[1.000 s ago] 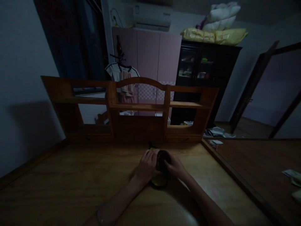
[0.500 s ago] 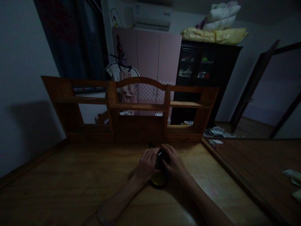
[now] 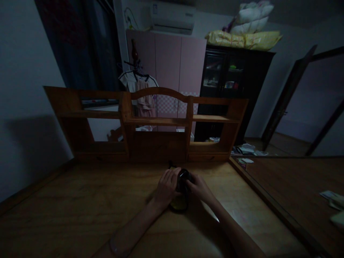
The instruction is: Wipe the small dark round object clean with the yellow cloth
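Note:
Just above the wooden desk top, a shiny black rounded object [image 3: 183,175] is between my two hands; the dim light hides its exact kind. My left hand [image 3: 167,184] is closed around its left side, fingers bent over it. On the other side, my right hand [image 3: 198,186] grips the right edge with fingers pressed against it. Below the black object shows a yellowish piece with a dark, curved rim [image 3: 178,206], which looks like a strap or cord loop. A small dark tip [image 3: 170,164] sticks out beyond my left fingers.
A wooden shelf unit [image 3: 158,122] stands along the far edge of the desk [image 3: 80,208]. A raised wooden rail [image 3: 258,190] borders the right side. Beyond are a pink wardrobe [image 3: 168,61], a dark cabinet [image 3: 249,75] and hanging clothes [image 3: 145,93]. Papers [image 3: 333,199] lie at far right.
My right hand's fingers have drawn in from over the top of the black object to its right side. My left hand keeps its hold. The view has shifted slightly.

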The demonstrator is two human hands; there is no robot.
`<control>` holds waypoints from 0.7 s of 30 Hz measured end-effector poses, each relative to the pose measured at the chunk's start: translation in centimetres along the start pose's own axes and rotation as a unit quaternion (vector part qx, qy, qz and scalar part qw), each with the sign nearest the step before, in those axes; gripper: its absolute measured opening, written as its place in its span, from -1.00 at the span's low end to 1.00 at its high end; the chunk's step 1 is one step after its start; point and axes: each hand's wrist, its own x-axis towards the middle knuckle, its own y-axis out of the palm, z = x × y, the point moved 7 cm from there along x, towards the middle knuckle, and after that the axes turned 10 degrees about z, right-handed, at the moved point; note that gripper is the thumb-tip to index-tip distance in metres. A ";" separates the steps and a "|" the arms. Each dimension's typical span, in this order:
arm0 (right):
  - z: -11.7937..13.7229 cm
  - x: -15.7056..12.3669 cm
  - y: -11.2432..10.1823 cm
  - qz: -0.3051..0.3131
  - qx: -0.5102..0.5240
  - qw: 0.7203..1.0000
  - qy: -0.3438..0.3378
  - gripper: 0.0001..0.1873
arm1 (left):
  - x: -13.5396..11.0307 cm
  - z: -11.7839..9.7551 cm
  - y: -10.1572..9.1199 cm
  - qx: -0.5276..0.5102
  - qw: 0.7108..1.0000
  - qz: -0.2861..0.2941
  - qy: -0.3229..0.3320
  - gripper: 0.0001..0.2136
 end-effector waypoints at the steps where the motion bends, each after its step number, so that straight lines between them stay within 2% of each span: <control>1: 0.1 0.0 0.0 0.003 0.008 1.000 -0.003 -0.74 | 0.0 0.0 0.0 -0.002 1.000 0.001 0.004 -0.20; 5: 0.0 0.0 0.1 0.012 0.038 0.999 -0.007 -0.65 | 0.0 -0.2 0.0 0.000 1.000 -0.006 0.017 -0.21; 11: 0.1 0.1 0.5 0.058 0.095 0.994 0.001 -0.67 | -0.1 -0.3 -0.2 -0.008 1.000 -0.002 0.010 -0.26; 21: 1.0 -0.4 0.1 0.020 0.026 0.999 -0.039 -0.64 | 0.0 -0.6 -0.4 0.000 1.000 0.012 0.001 -0.12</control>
